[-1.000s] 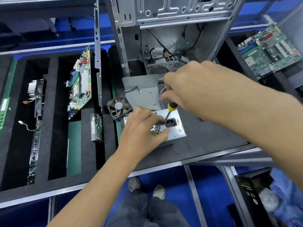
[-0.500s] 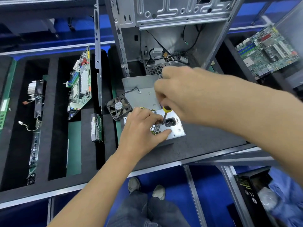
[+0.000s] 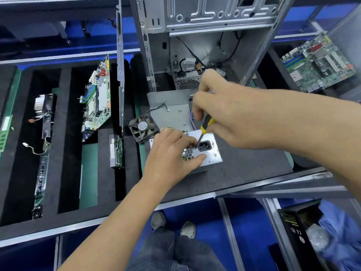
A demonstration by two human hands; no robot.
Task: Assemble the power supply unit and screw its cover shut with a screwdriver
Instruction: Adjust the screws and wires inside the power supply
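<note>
Gripping a screwdriver (image 3: 205,128) by its yellow-and-black handle, the right hand (image 3: 230,112) holds the tool tilted, its tip down on the face of the power supply (image 3: 212,153) just left of the black socket (image 3: 204,147). The left hand (image 3: 172,155) rests on the unit's left part, covering much of the honeycomb grille: its fingers curl at the screwdriver tip, seemingly pinching something too small to identify, while the thumb lies straight along the near edge of the face. The power supply sits on the dark mat (image 3: 244,169), near the mat's front edge and in front of an open metal case (image 3: 205,36) standing at the back. Directly behind the unit lies a bent metal cover (image 3: 170,108) with two small screws on it, and beside it, to the left, a fan (image 3: 142,127) leans tilted. Further left, slots in the black foam tray (image 3: 64,133) hold a circuit board (image 3: 97,98) on edge and other parts. Another board (image 3: 316,63) lies at the far right corner. A black box (image 3: 298,229) stands below the front right edge.
</note>
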